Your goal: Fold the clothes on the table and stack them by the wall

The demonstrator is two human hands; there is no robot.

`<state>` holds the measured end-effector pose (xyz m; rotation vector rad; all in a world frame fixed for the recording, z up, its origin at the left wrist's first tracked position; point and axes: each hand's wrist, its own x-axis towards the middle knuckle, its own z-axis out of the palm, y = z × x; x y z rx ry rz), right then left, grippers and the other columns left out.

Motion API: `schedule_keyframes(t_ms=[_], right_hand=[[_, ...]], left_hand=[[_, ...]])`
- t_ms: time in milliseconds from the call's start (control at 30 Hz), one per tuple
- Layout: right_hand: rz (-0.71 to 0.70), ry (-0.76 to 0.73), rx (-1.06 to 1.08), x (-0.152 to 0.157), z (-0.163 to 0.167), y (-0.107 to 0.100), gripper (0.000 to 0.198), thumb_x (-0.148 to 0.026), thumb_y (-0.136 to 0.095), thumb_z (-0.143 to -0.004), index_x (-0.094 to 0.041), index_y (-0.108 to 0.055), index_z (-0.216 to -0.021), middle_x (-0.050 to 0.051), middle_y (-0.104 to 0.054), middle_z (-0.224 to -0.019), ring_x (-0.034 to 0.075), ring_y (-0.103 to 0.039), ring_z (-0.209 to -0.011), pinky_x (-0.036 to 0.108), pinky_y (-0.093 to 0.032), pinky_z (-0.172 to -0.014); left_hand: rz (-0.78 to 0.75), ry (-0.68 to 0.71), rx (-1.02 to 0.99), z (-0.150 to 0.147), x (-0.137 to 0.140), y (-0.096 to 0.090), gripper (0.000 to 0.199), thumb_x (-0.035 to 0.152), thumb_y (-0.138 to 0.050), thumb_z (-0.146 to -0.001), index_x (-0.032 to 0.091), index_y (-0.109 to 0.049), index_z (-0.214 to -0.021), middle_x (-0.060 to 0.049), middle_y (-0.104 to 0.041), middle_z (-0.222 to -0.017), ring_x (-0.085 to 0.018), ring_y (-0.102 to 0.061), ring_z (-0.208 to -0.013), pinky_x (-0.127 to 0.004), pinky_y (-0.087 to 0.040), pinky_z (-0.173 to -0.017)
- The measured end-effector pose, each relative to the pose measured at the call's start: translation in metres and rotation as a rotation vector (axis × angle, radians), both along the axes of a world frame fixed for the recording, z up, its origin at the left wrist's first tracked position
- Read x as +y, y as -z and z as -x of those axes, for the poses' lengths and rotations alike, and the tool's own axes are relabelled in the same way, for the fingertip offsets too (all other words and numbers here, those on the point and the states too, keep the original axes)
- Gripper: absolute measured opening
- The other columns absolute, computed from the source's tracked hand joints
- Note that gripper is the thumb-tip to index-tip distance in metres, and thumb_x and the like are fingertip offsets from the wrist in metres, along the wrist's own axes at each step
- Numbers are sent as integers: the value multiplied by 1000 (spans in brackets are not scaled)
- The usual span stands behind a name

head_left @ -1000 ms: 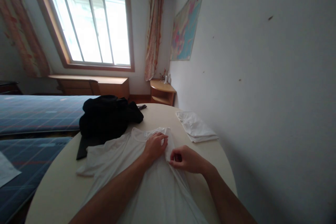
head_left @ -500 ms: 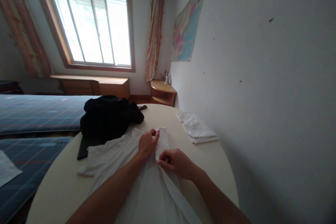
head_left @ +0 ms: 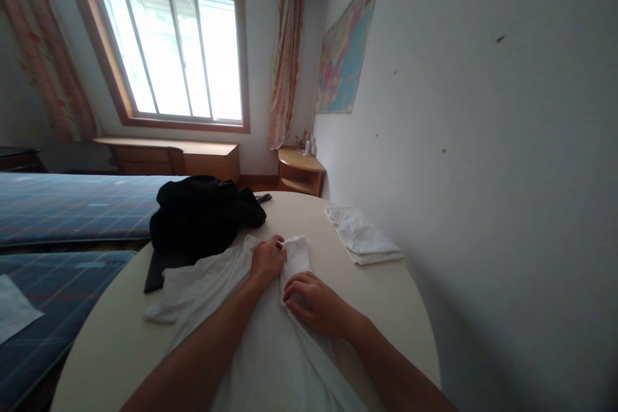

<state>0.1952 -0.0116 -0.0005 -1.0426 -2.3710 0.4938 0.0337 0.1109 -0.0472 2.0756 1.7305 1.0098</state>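
Observation:
A white T-shirt lies spread over the round table, one sleeve out to the left and its right side folded inward in a long strip. At the neck end, my left hand rests on the cloth with its fingers curled at the fold's edge. A little nearer to me, my right hand has thumb and fingertips bent together on the same folded edge, holding the fabric. The cloth under both palms is hidden.
A black garment lies bunched at the table's far left, over a flat dark object. White folded cloth sits at the right, near the wall. Plaid mattresses stand left of the pale round table.
Both hands have shifted slightly left along the fold. The left fingertips have moved off the far strip of cloth, and the right fingers have slid a little over the folded edge.

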Motion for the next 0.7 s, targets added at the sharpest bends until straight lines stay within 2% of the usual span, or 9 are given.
schedule_keyframes(t_ms=[133,200,333,433,567,700], right_hand=[[3,-11,16,1,0,7,38,-3,-47,-83,-18,-61,-115,9,-61,-127,18,-52,-122,33,-39,-110],[17,3,-12,1,1,10,45,-3,-46,-83,-17,-56,-125,11,-56,-136,18,-48,-130,35,-36,-114],[60,54,-139,0,5,16,56,-22,-50,-91,-9,-40,-145,17,-39,-152,25,-32,-143,41,-26,-120],[98,74,-238,-2,9,19,65,-36,-43,-97,-4,-29,-151,18,-25,-158,27,-18,-148,42,-17,-123],[152,104,-287,-4,12,20,72,-51,-37,-98,-7,-23,-154,15,-15,-161,27,-10,-150,42,-12,-123],[162,120,-305,0,7,19,77,-57,-36,-97,-9,-22,-155,13,-14,-161,26,-10,-150,41,-11,-123]], left_hand=[[-6,16,-18,1,2,-1,17,18,-61,-86,22,-64,-102,-1,-73,-88,-17,-65,-89,-27,-44,-81],[4,12,-9,2,4,-1,15,19,-61,-86,22,-65,-100,-1,-73,-89,-17,-65,-89,-26,-44,-81],[15,25,12,2,5,0,8,18,-62,-85,19,-66,-92,-1,-72,-87,-16,-64,-85,-26,-44,-81],[25,31,28,1,6,1,5,19,-60,-86,18,-65,-87,-3,-72,-85,-17,-64,-86,-27,-44,-81],[69,48,46,-1,10,-2,14,14,-54,-87,16,-63,-96,-5,-72,-91,-16,-65,-87,-26,-46,-80],[126,136,104,1,15,-10,28,10,-49,-85,16,-60,-110,-7,-72,-96,-16,-66,-91,-24,-48,-81]])
